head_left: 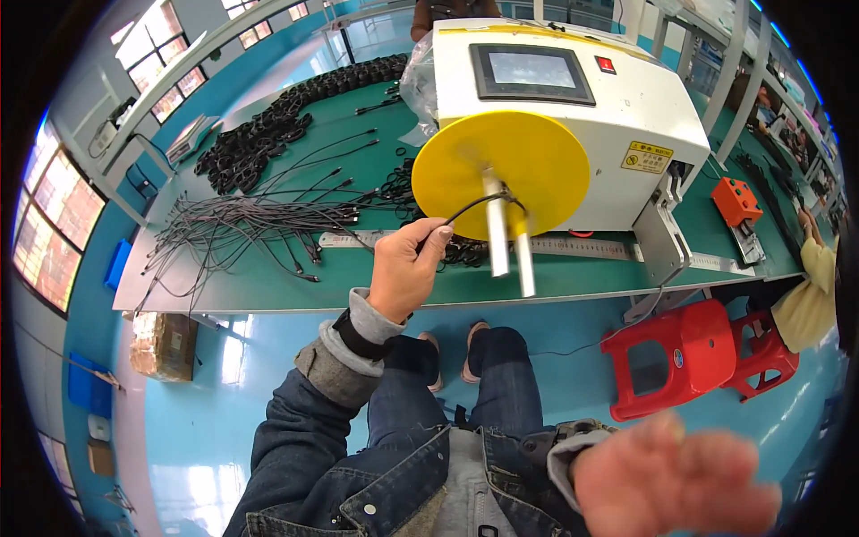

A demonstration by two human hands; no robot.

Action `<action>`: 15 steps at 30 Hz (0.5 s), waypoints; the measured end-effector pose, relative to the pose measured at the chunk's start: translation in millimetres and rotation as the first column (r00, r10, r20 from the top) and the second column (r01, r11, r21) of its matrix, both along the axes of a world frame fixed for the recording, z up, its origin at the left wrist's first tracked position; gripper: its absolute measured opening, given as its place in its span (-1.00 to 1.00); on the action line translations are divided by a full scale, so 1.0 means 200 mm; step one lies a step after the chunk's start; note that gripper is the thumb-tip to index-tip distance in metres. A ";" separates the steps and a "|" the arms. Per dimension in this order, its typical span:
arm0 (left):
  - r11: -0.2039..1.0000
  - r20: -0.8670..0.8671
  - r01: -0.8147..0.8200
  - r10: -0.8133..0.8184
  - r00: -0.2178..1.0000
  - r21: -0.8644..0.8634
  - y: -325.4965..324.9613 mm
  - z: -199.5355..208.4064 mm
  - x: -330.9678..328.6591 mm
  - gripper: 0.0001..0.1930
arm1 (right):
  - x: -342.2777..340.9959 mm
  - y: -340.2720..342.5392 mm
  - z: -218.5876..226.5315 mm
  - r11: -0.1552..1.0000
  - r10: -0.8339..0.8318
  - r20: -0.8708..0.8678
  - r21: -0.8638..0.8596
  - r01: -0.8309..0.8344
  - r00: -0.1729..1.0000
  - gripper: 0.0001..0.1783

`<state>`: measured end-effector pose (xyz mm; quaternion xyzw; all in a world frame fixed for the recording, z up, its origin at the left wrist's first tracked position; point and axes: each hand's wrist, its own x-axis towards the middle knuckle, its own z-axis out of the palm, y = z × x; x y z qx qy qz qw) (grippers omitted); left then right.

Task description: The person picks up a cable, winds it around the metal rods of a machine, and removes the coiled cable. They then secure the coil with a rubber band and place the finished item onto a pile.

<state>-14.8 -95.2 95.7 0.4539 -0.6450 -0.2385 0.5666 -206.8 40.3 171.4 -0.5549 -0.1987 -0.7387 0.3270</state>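
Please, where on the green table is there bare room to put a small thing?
Bare: the table strip in front of the ruler, between the white rods and metal bracket; also a smaller patch between the cable bundle and left hand. Crowded: the left side, under that bundle and black rings, and left of the yellow disc.

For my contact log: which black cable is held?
The black cable running from the left grip to the yellow disc's metal posts; the other cables lie on the green tabletop.

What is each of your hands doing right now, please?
Left hand: closed, pinching a black cable between thumb and fingers.
Right hand: open, blurred, with nothing visible in it.
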 end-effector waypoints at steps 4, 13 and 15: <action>0.944 0.404 -0.049 0.186 0.895 -0.326 0.05 0.06 0.03 -0.83 | -0.08 -0.03 -0.11 0.953 -0.275 -0.209 0.069 0.295 0.938 -0.24; 0.926 0.446 -0.004 0.185 0.876 -0.377 0.12 0.03 0.01 -0.75 | -0.19 -0.14 -0.28 0.850 -0.386 -0.432 0.178 0.497 0.815 -0.32; 0.928 0.401 -0.006 0.167 0.901 -0.374 0.13 0.02 -0.01 -0.73 | -0.19 -0.20 -0.34 0.795 -0.375 -0.490 0.267 0.545 0.787 -0.42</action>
